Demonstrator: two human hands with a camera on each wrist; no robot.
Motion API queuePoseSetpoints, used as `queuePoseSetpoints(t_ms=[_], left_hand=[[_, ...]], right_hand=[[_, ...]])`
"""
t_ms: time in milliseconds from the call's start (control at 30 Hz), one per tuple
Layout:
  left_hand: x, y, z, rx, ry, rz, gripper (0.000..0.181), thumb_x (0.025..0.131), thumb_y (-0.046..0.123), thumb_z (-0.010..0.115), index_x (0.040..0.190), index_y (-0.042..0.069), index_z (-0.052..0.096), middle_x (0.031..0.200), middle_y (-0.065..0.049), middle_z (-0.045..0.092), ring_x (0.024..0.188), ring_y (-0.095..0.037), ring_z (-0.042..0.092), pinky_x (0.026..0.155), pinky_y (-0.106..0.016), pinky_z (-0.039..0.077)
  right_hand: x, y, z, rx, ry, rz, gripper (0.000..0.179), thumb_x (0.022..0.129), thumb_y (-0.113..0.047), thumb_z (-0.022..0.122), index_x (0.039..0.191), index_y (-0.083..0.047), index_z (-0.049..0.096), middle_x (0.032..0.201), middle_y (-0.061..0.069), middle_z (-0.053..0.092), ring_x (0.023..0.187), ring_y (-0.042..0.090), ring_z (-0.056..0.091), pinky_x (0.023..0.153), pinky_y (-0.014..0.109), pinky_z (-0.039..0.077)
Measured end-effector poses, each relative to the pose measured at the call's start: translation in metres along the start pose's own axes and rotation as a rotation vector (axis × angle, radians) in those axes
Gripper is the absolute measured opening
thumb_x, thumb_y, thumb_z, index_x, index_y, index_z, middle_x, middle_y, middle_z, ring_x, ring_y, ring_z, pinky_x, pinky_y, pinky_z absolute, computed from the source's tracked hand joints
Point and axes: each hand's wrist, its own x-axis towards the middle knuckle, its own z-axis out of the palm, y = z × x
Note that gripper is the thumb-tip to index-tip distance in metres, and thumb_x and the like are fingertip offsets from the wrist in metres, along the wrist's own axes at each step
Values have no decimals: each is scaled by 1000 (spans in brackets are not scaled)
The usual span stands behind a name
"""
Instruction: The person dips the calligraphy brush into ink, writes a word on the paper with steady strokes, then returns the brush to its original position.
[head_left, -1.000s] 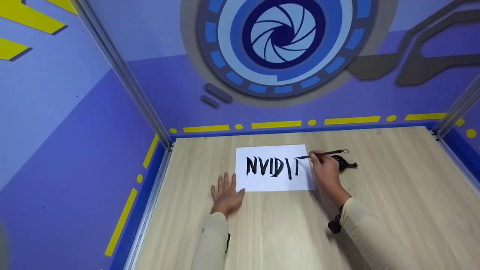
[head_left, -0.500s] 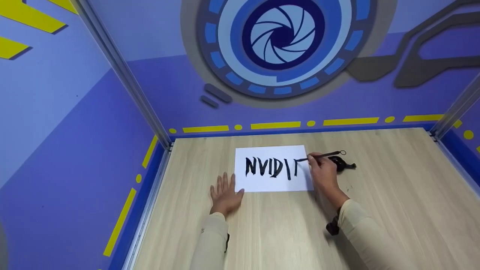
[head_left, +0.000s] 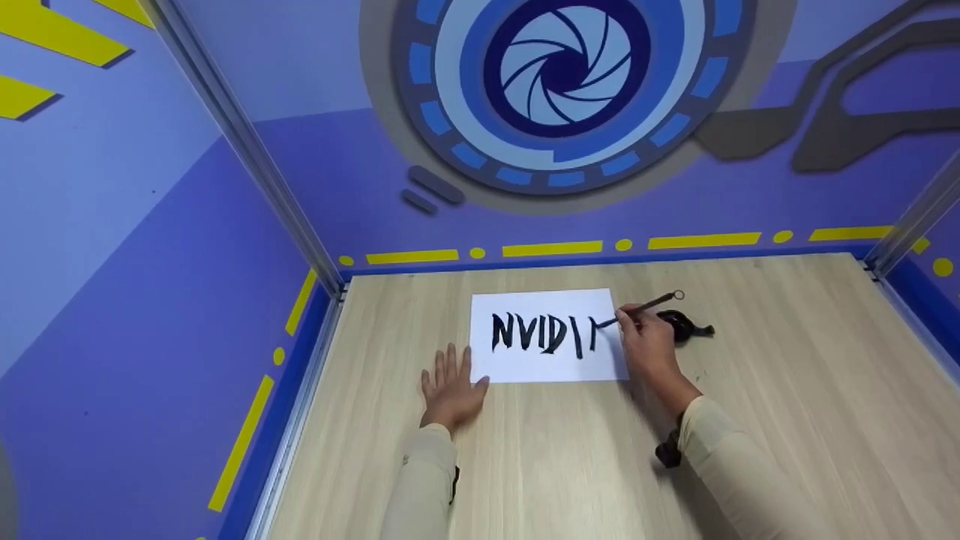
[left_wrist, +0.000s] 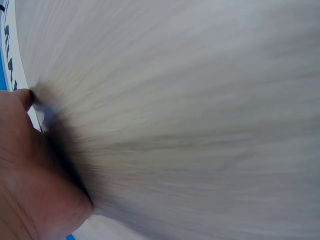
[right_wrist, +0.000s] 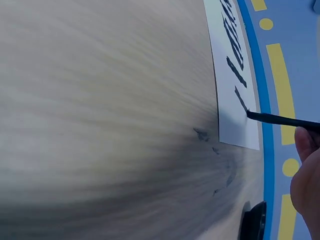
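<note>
My right hand (head_left: pixel 651 345) pinches a dark writing brush (head_left: pixel 651 304) that has a small loop at its far end. The brush tip meets the white sheet of paper (head_left: pixel 544 371) beside the last black stroke. Bold black lettering (head_left: pixel 529 334) reads "NVID" followed by two slanted strokes. In the right wrist view, the brush (right_wrist: pixel 280 120) points at the upper end of the last stroke. My left hand (head_left: pixel 453 390) lies flat with fingers spread, thumb and fingertips at the paper's lower left corner. The left wrist view shows the thumb (left_wrist: pixel 24 97) by the paper's edge.
A black, glossy dish (head_left: pixel 682 328) with a stubby projection stands right of the paper, partly behind my right hand. Dark smudges (right_wrist: pixel 201 134) mark the wooden table (head_left: pixel 540 465). Blue patterned walls (head_left: pixel 300 187) enclose its back and sides.
The brush tip has moved slightly down along the last stroke, and its looped end has swung up and left, so it slants more steeply. My left hand stays in place.
</note>
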Motion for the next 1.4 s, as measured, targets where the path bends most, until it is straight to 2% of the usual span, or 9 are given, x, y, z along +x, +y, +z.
queuePoseSetpoints(t_ms=[133, 267, 400, 533, 900, 1000, 1233, 1400], left_hand=[[3, -2, 2, 1, -1, 4, 74, 111, 52, 40, 174, 21, 14, 183, -11, -3, 170, -37, -7, 133, -68, -5], [4, -4, 5, 17, -5, 4, 74, 111, 53, 38, 174, 22, 14, 183, -11, -3, 170, -37, -8, 133, -68, -5], [4, -3, 4, 15, -7, 1, 75, 111, 53, 39, 174, 21, 14, 183, -12, -3, 170, -38, -8, 133, -68, -5], [3, -1, 2, 4, -9, 2, 75, 111, 51, 40, 174, 19, 15, 183, -13, -2, 170, -39, -7, 133, -68, -6], [0, 0, 1, 32, -5, -6, 74, 112, 53, 38, 174, 22, 13, 183, -11, -3, 170, -37, -8, 134, -67, -4], [0, -1, 1, 23, -4, -4, 74, 112, 53, 39, 174, 22, 13, 183, -11, -3, 170, -37, -8, 134, -68, -4], [2, -3, 4, 8, -13, -12, 75, 112, 55, 38, 174, 24, 12, 183, -8, -6, 170, -35, -11, 134, -66, -7], [5, -5, 7, 19, -10, -11, 75, 111, 56, 37, 174, 24, 11, 183, -8, -6, 170, -35, -11, 134, -66, -7]], right_hand=[[0, 1, -2, -43, 11, -82, 29, 111, -25, 60, 120, -2, 74, 112, 18, 79, 102, 33, 73, 91, 48, 57], [1, 2, -5, -61, 19, -129, 27, 110, -24, 60, 115, -1, 73, 104, 17, 78, 93, 29, 70, 83, 40, 53], [-1, 3, -9, -72, 3, -133, 26, 112, -26, 56, 113, -3, 69, 100, 14, 74, 89, 26, 64, 78, 36, 49], [-3, 4, -13, -76, -17, -132, 26, 114, -26, 52, 110, -5, 66, 98, 13, 70, 87, 25, 61, 76, 36, 49], [-6, 0, -21, -90, -48, -125, 30, 114, -29, 52, 110, -4, 67, 95, 11, 68, 85, 25, 59, 73, 35, 49], [-6, -3, -23, -65, -28, -134, 31, 114, -30, 52, 112, -3, 67, 96, 12, 70, 86, 24, 60, 74, 32, 50], [-9, -8, -23, 43, 90, -163, 29, 112, -28, 58, 112, -2, 71, 100, 17, 77, 86, 19, 65, 73, 17, 47], [-11, -8, -19, 42, 105, -147, 28, 111, -28, 60, 114, -3, 72, 103, 15, 79, 88, 17, 68, 73, 12, 47]])
